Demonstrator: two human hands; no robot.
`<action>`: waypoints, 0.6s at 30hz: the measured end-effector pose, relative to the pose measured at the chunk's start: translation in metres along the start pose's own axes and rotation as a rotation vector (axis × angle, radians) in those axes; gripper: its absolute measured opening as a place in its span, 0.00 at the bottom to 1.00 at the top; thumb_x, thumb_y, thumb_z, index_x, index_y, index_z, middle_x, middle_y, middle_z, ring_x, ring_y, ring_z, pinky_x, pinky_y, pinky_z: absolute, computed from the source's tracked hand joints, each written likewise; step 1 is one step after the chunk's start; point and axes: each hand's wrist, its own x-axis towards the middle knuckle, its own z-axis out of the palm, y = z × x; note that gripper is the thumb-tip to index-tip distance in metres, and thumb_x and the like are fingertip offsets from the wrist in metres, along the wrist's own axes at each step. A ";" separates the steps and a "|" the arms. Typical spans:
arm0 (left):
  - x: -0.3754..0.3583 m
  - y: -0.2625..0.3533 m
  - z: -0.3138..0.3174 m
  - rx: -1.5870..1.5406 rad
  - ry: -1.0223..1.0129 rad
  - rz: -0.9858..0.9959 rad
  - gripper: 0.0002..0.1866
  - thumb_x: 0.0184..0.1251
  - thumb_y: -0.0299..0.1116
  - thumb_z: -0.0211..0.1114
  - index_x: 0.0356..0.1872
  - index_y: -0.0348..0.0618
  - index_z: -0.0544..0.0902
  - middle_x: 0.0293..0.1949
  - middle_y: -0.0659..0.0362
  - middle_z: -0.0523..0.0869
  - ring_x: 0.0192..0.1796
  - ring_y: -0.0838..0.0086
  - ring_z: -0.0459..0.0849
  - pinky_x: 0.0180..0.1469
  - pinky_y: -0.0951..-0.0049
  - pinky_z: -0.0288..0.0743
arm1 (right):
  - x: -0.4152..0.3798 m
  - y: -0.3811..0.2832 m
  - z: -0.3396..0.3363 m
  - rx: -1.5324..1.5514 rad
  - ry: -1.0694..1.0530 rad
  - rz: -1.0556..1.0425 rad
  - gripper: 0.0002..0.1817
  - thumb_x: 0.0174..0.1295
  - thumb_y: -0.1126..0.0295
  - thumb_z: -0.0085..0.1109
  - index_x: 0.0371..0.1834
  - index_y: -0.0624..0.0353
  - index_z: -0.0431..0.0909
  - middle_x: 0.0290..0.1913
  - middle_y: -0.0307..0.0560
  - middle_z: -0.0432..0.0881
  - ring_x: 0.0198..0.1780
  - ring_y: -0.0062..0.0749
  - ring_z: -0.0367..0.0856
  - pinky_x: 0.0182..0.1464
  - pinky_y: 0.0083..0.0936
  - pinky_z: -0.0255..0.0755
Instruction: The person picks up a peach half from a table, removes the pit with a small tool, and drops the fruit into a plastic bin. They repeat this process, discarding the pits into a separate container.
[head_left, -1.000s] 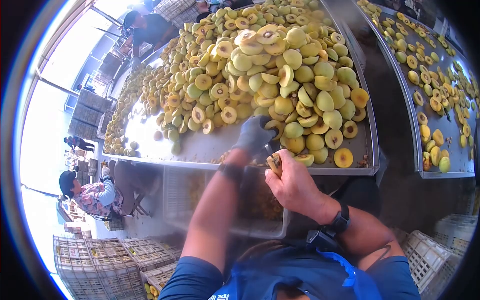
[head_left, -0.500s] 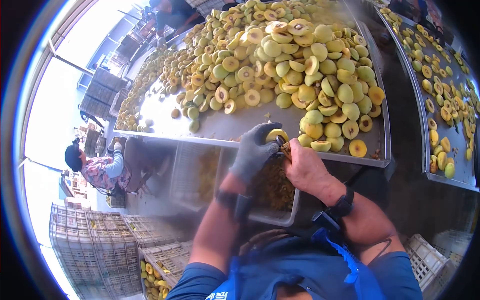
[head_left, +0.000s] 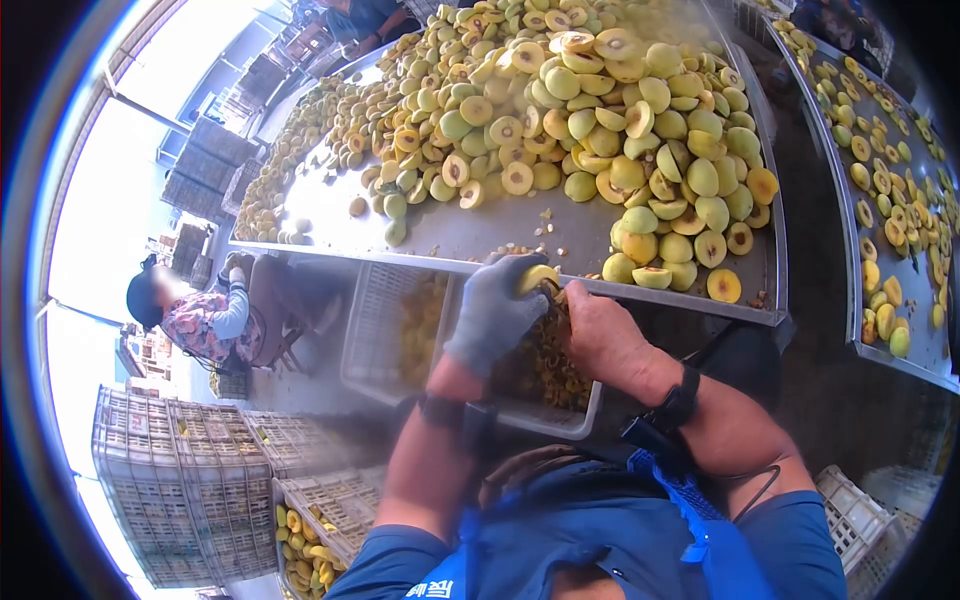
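In the head view, my left hand (head_left: 492, 315), in a grey glove, is closed around a yellow peach half (head_left: 539, 277) just past the table's near edge. My bare right hand (head_left: 608, 335) grips a small hand tool (head_left: 549, 289) with a dark, thin metal end; its handle is mostly hidden in the fingers. The tool's end is against or very close to the peach half; contact cannot be made out. Below both hands stands a white crate (head_left: 588, 425) holding brownish-yellow scraps (head_left: 562, 375).
A metal-rimmed table (head_left: 440, 238) bears a large heap of halved peaches (head_left: 590, 110). A second peach-covered table (head_left: 905, 330) stands at right. Stacked crates (head_left: 180, 490) rise at lower left. A seated person (head_left: 215, 320) is at left; another person (head_left: 360, 20) works at the far side.
My hands have shifted slightly left, and the peach half has turned in my left hand. The tool's brown handle, visible before, is now mostly covered. The camera view has moved a little.
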 end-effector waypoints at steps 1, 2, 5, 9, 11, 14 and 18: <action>0.000 -0.001 0.000 -0.023 0.019 -0.015 0.21 0.54 0.26 0.75 0.53 0.38 0.88 0.47 0.44 0.89 0.53 0.51 0.87 0.59 0.61 0.79 | 0.002 0.000 0.000 -0.019 0.017 -0.016 0.12 0.68 0.70 0.56 0.46 0.67 0.67 0.34 0.72 0.83 0.40 0.73 0.83 0.42 0.58 0.77; 0.000 -0.001 0.001 -0.032 0.031 -0.008 0.21 0.54 0.26 0.75 0.53 0.38 0.88 0.47 0.44 0.89 0.53 0.51 0.87 0.59 0.61 0.79 | 0.003 0.002 0.001 -0.036 0.035 -0.030 0.12 0.68 0.70 0.56 0.46 0.66 0.67 0.34 0.72 0.83 0.40 0.73 0.83 0.41 0.58 0.77; -0.002 0.002 0.000 -0.060 0.049 -0.011 0.21 0.54 0.27 0.74 0.53 0.38 0.88 0.47 0.45 0.89 0.52 0.52 0.87 0.58 0.61 0.80 | 0.003 0.006 0.006 -0.053 0.077 -0.051 0.12 0.68 0.71 0.56 0.46 0.66 0.67 0.34 0.70 0.84 0.39 0.73 0.83 0.41 0.58 0.77; -0.005 -0.001 -0.007 -0.059 -0.027 -0.056 0.21 0.55 0.28 0.74 0.53 0.38 0.88 0.46 0.46 0.89 0.51 0.53 0.88 0.57 0.62 0.80 | 0.005 0.015 0.015 0.215 0.014 -0.164 0.17 0.73 0.61 0.55 0.50 0.65 0.70 0.32 0.66 0.86 0.38 0.69 0.86 0.40 0.56 0.80; -0.006 -0.002 -0.008 -0.047 -0.051 -0.060 0.21 0.55 0.28 0.74 0.52 0.38 0.89 0.46 0.46 0.89 0.51 0.53 0.88 0.57 0.62 0.80 | 0.005 0.015 0.013 0.274 -0.002 -0.233 0.13 0.69 0.68 0.56 0.48 0.65 0.69 0.32 0.68 0.85 0.38 0.70 0.85 0.40 0.57 0.78; -0.006 0.000 -0.007 -0.054 -0.023 -0.059 0.20 0.54 0.28 0.73 0.51 0.38 0.89 0.46 0.46 0.89 0.51 0.53 0.88 0.57 0.61 0.80 | 0.002 0.012 0.016 0.129 0.038 -0.135 0.11 0.68 0.71 0.56 0.48 0.65 0.69 0.31 0.69 0.84 0.38 0.70 0.84 0.40 0.58 0.77; -0.004 0.016 -0.010 -0.043 0.025 -0.057 0.20 0.55 0.29 0.73 0.51 0.38 0.89 0.46 0.46 0.89 0.51 0.53 0.88 0.57 0.61 0.80 | 0.005 0.007 0.009 -0.070 0.079 -0.095 0.17 0.71 0.64 0.57 0.53 0.64 0.68 0.32 0.66 0.86 0.38 0.69 0.86 0.40 0.56 0.80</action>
